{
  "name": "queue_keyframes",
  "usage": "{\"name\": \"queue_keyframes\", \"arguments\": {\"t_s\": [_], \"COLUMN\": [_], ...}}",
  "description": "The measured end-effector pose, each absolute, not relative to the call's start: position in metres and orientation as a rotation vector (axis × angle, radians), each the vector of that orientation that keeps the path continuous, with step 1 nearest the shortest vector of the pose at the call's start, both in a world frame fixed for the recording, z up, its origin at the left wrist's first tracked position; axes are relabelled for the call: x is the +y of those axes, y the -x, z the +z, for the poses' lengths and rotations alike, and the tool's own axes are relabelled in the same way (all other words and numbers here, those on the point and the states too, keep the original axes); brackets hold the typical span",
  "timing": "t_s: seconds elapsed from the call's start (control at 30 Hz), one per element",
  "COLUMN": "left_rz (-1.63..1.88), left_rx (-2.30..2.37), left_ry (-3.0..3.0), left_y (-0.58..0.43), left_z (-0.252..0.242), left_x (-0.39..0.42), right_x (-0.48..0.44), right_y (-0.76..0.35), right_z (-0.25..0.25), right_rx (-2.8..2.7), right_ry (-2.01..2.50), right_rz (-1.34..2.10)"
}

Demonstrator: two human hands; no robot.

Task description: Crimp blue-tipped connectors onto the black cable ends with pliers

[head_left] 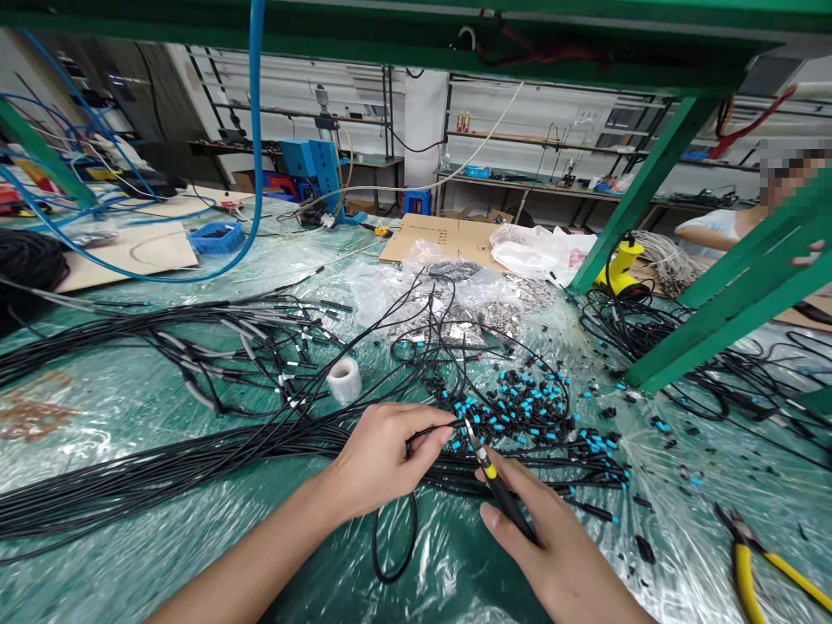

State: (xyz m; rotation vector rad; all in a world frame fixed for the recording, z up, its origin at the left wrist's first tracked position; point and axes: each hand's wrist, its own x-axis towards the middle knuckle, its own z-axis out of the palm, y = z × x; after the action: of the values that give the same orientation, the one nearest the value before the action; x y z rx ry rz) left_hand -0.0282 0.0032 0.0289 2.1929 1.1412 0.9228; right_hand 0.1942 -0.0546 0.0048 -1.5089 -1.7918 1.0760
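Near the middle of the view, my left hand (pixel 394 446) pinches a black cable (pixel 395 576), part of which loops below the fingers. My right hand (pixel 542 529) is closed around a black tool with yellow bands (pixel 499 487), its metal tip at the cable end by my left fingertips. Long black cables (pixel 195 459) run in a bundle from the left edge, passing behind both hands. Just beyond the hands lies a heap of small black and blue pieces (pixel 533 399). A roll of clear film (pixel 344 380) stands behind my left hand.
Yellow-handled pliers (pixel 747 555) lie at the lower right. A green frame post (pixel 689 325) slants down on the right, beside coiled black cables. A blue hose (pixel 256 130) hangs at the left. Plastic bags of metal parts (pixel 461 316) and cardboard (pixel 442 239) lie farther back. A person sits at the far right.
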Motion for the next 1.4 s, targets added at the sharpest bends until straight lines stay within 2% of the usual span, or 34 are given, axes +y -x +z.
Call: {"name": "queue_keyframes", "arguments": {"t_s": [0.3, 0.67, 0.93, 1.4], "left_rz": [0.888, 0.925, 0.633, 0.575], "left_rx": [1.136, 1.022, 1.018, 1.010], "left_ry": [-2.257, -2.081, -1.989, -2.019], "left_y": [0.031, 0.026, 0.009, 0.011], "left_z": [0.028, 0.035, 0.025, 0.013], "left_x": [0.006, -0.003, -0.017, -0.008], "right_x": [-0.054, -0.066, -0.102, -0.094], "right_y": [-0.193, -0.193, -0.203, -0.197], "right_z": [0.004, 0.015, 0.025, 0.037], "right_rx": [-1.858, -1.762, -1.649, -1.742], "right_ry": [1.573, 1.611, 1.797, 1.996], "right_rz": [1.014, 1.185, 1.433, 1.374]}}
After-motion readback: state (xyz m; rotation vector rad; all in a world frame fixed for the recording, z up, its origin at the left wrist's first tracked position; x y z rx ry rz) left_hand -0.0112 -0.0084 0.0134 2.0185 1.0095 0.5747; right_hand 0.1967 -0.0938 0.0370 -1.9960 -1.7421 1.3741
